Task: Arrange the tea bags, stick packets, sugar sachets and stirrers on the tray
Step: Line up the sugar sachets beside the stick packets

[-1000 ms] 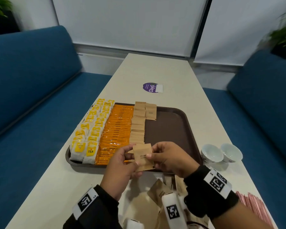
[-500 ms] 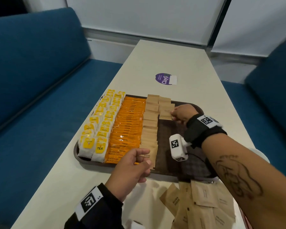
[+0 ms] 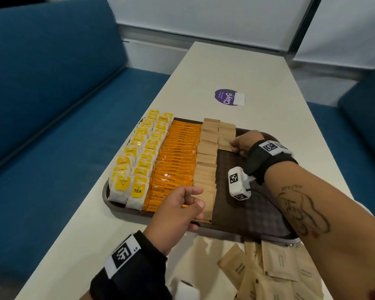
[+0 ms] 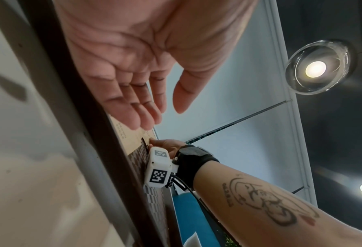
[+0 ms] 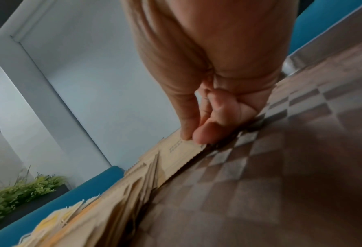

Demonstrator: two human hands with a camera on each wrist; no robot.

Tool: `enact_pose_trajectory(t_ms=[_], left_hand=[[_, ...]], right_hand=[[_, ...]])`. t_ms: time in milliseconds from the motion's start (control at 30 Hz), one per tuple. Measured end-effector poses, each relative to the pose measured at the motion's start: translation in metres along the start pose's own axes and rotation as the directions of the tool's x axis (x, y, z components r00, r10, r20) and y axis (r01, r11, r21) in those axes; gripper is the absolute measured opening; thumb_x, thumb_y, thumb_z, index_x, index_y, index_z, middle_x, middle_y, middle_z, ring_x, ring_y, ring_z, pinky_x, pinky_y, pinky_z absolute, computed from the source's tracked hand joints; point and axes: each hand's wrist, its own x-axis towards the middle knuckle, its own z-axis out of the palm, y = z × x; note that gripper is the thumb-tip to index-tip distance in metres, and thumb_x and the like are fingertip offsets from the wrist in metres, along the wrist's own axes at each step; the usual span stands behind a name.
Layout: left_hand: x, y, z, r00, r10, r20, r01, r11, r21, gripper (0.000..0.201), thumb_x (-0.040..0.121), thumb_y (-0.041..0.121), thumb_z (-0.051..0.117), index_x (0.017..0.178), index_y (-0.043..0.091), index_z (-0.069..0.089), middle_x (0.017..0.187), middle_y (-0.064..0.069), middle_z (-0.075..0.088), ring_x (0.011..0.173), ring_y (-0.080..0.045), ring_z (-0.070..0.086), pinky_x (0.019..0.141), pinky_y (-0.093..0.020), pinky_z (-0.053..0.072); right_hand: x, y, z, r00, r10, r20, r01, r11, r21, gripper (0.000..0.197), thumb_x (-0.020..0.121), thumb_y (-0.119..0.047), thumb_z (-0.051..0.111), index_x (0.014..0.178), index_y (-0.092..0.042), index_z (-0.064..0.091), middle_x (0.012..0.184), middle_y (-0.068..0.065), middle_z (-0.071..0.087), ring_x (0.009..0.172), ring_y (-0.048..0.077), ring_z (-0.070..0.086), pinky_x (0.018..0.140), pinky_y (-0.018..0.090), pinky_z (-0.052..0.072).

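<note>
A brown tray holds two columns of yellow-tagged tea bags, a column of orange stick packets and a column of brown sugar sachets. A second, short sachet column begins at the tray's far end. There my right hand pinches the edge of a sugar sachet lying against that short column. In the right wrist view, thumb and forefinger of the right hand grip the sugar sachet. My left hand hovers over the near sachets, fingers relaxed, and the left hand holds nothing.
Loose brown sachets lie in a heap on the table just in front of the tray. A purple round sticker sits on the table beyond the tray. Blue sofas flank the table. The tray's right half shows bare checkered floor.
A second ago both hands held one sachet over the tray's near edge. My right hand has carried it to the far end; the left hand let go and stayed near.
</note>
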Motion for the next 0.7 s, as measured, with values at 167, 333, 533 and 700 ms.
enact_pose_trajectory(t_ms=[167,333,533,700], left_hand=[[-0.006,0.005,0.003,1.000,0.028,0.004,-0.028,0.999,0.029,0.023,0.090,0.009,0.058,0.109,0.022,0.058,0.090,-0.002,0.059,0.073,-0.009,0.061,0.059,-0.024,0.052],[-0.020,0.011,0.016,0.996,0.045,0.080,-0.051,0.997,0.064,0.024,0.089,0.004,0.058,0.108,0.018,0.056,0.080,0.000,0.055,0.066,-0.009,0.057,0.056,-0.024,0.048],[-0.048,-0.003,0.032,0.960,-0.065,0.273,-0.085,0.861,0.502,0.046,0.078,0.021,0.074,0.118,0.027,0.051,0.110,0.002,0.057,0.085,-0.011,0.057,0.076,-0.030,0.052],[-0.064,-0.013,0.048,0.925,-0.119,0.360,-0.261,0.489,0.832,0.092,0.066,0.036,0.082,0.141,0.030,0.030,0.140,0.006,0.034,0.126,-0.013,0.038,0.102,-0.026,0.037]], right_hand=[[-0.027,0.000,-0.017,0.996,-0.086,-0.028,0.089,0.988,0.129,0.010,0.090,-0.010,0.059,0.080,-0.009,0.057,0.071,0.000,0.059,0.058,0.012,0.054,0.044,0.019,0.040],[-0.124,0.001,-0.055,0.958,-0.286,-0.018,0.273,0.890,0.367,0.005,0.091,-0.012,0.061,0.091,-0.012,0.057,0.078,0.000,0.063,0.065,0.011,0.059,0.044,0.018,0.033],[-0.236,0.070,-0.085,0.914,-0.405,-0.020,0.405,0.909,0.100,0.019,0.078,-0.021,0.074,0.093,-0.019,0.062,0.083,-0.003,0.065,0.072,0.011,0.062,0.055,0.018,0.045],[-0.263,0.140,-0.062,0.969,-0.233,0.085,0.248,0.910,-0.333,0.053,0.066,-0.029,0.084,0.111,-0.026,0.056,0.112,-0.006,0.058,0.096,0.008,0.054,0.075,0.019,0.043]])
